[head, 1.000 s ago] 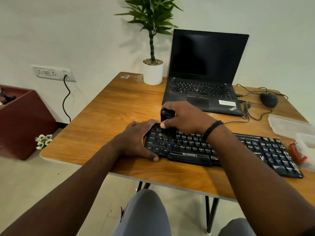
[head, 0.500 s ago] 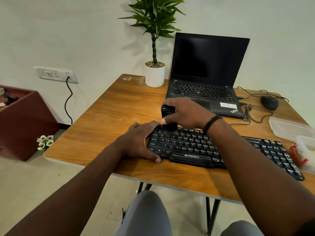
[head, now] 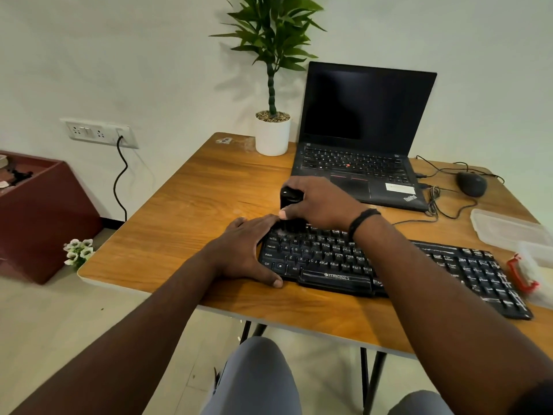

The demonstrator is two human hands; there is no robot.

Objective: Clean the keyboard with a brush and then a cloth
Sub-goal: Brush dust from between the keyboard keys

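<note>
A black keyboard lies along the front of the wooden table. My right hand grips a black brush upright, its bristles down on the keyboard's far left corner. My left hand holds the keyboard's left end, fingers at the far edge and thumb along the near edge. No cloth can be made out.
An open black laptop sits just behind the keyboard, a potted plant to its left. A mouse with loose cables lies at back right. Clear plastic containers and a red-trimmed item sit at the right edge.
The right hand has drawn the brush back from the upper key rows to the keyboard's far left corner. The left hand has stayed on the keyboard's left end.
</note>
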